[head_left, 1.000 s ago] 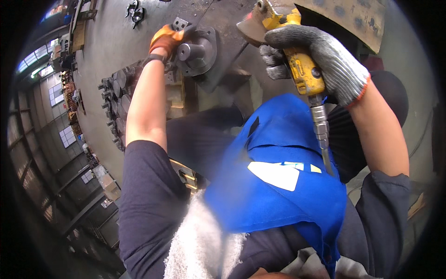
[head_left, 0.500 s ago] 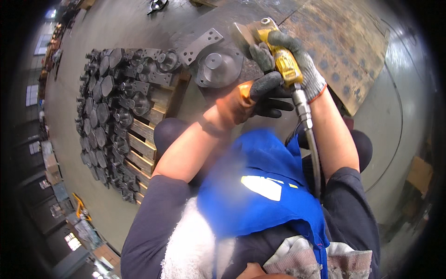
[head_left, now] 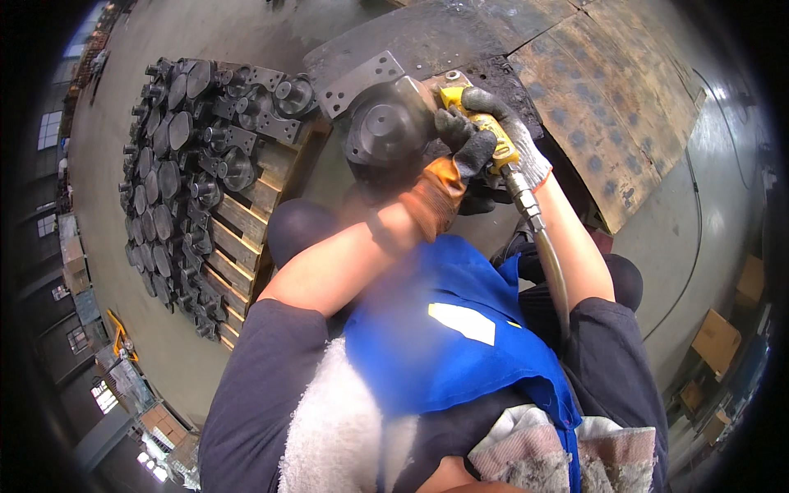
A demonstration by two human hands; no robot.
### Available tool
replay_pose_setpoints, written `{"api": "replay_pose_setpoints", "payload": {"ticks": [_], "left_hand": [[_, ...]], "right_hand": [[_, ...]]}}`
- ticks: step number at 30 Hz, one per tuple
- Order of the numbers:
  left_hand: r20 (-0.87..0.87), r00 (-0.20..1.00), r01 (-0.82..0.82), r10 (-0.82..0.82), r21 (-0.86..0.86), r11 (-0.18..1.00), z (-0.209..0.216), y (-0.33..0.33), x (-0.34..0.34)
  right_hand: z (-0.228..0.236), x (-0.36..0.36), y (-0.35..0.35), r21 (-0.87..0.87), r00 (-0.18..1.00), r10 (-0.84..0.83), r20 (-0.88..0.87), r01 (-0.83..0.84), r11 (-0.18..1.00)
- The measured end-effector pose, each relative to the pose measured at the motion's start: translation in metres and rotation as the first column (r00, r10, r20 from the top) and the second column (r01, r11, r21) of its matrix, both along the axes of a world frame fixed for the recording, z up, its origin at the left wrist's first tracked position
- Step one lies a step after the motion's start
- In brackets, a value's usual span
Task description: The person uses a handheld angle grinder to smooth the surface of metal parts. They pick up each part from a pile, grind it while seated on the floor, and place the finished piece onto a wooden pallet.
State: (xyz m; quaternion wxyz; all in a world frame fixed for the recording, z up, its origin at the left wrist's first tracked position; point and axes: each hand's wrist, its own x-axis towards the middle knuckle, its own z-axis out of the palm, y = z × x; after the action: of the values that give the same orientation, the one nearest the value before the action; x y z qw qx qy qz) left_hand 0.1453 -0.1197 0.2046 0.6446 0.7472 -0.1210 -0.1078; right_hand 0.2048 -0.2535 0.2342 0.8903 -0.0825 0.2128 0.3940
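A yellow air grinder (head_left: pixel 503 149) with a metal hose coupling is in my right hand (head_left: pixel 509 123), whose grey-white, dark-fingered glove wraps round its body. My left hand (head_left: pixel 448 177), in an orange and black glove, closes against the lower left side of the grinder; some of its fingers are hidden. The grinder's head meets the upper right edge of a dark metal casting (head_left: pixel 385 123), which has a round stepped boss. A flat bracket plate with holes (head_left: pixel 362 82) stands out at the casting's upper left. My hands partly cover the disc.
To the left, a wooden pallet (head_left: pixel 238 246) bears stacked dark castings (head_left: pixel 168 164). A steel-topped surface (head_left: pixel 411 37) and a stained board (head_left: pixel 600 123) lie ahead and right. The air hose (head_left: pixel 552 271) runs back beside my right forearm. Cardboard boxes (head_left: pixel 717 341) stand far right.
The grinder has come down and left, its head now against the casting's edge. My left hand has closed in on the grinder from spread fingers. The whole view has shifted slightly.
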Motion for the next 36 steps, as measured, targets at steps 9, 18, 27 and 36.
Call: {"api": "replay_pose_setpoints", "payload": {"ticks": [9,18,27,36], "left_hand": [[0.299,0.926,0.037,-0.229,0.535,0.844,-0.014,0.001,-0.001],[0.251,0.928,0.087,-0.274,0.569,0.817,-0.004,0.002,-0.004],[0.235,0.948,0.048,-0.216,0.565,0.824,-0.009,0.002,0.003],[-0.242,0.932,0.005,-0.269,-0.736,0.677,-0.032,-0.004,0.003]], "right_hand": [[-0.020,0.006,0.003,0.124,0.997,0.057,-0.043,-0.051,0.991],[-0.003,0.005,0.001,0.059,0.984,0.084,0.158,-0.094,0.994],[0.010,0.020,0.005,-0.075,0.972,0.160,0.170,-0.150,0.986],[0.007,0.021,0.004,-0.004,0.949,0.187,0.255,-0.192,0.981]]}}
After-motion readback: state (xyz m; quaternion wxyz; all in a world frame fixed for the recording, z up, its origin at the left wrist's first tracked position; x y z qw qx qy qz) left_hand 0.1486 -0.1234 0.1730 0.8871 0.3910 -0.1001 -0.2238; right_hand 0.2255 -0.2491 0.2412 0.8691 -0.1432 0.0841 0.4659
